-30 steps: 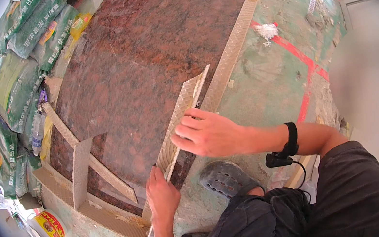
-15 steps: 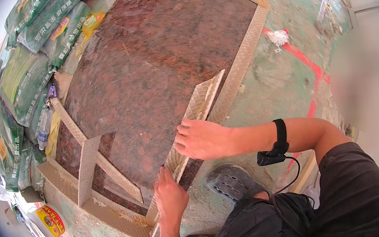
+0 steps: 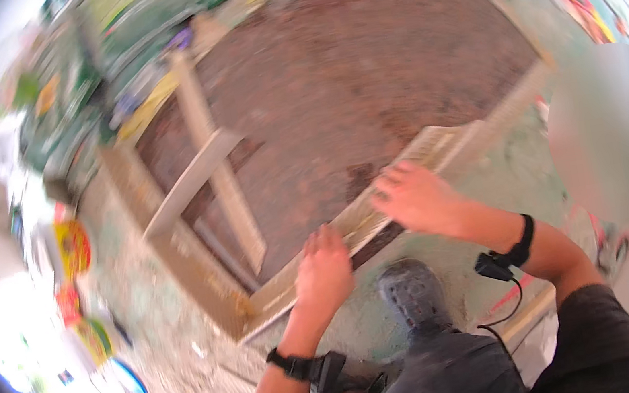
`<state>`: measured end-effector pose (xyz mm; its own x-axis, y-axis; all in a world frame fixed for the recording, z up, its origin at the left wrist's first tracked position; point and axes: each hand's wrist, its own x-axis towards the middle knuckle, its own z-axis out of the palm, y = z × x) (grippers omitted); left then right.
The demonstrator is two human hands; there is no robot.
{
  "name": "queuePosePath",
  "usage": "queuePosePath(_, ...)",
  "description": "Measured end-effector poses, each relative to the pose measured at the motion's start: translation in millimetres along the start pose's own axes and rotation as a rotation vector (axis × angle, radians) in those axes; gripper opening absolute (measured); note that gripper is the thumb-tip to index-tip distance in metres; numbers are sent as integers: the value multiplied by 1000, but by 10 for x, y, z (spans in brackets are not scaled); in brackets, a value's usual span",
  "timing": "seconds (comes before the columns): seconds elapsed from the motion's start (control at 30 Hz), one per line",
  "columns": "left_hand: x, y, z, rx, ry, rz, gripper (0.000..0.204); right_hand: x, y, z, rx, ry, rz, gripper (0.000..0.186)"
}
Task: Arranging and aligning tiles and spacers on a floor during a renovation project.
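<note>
A large reddish-brown speckled slab (image 3: 360, 67) lies before me, bordered by tan patterned strips. Along its near edge runs a tan, trough-like strip (image 3: 437, 147). My left hand (image 3: 324, 270) is closed over this strip, left of its middle. Farther right, my right hand (image 3: 418, 199) grips the same strip with curled fingers; its fingertips are blurred. On the slab's left part, a short tan piece (image 3: 194, 180) leans across a longer loose tan strip (image 3: 223, 182). The left border strip (image 3: 176, 250) meets the near one at a corner.
Green bags (image 3: 142, 19) are piled along the far left. Yellow-and-red tubs (image 3: 73, 249) stand at the left. My grey clog (image 3: 411, 288) is on the dusty floor close to the near strip. A blurred round patch (image 3: 618, 135) covers part of the right side.
My view has swung, so the slab and strips appear turned and shifted right. Both hands stay on the near strip, and the picture is now smeared by motion.
</note>
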<state>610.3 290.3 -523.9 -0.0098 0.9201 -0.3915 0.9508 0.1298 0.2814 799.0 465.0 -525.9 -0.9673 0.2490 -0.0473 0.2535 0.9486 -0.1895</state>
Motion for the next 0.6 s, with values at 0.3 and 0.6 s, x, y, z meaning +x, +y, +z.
queuePosePath(0.3,-235,458,-527,-390,336,-100,52,51,-2,-160,6,-152,-129,45)
queuePosePath(0.6,-639,531,551,-2278,299,-764,68,706,-530,-568,451,-268,-115,43)
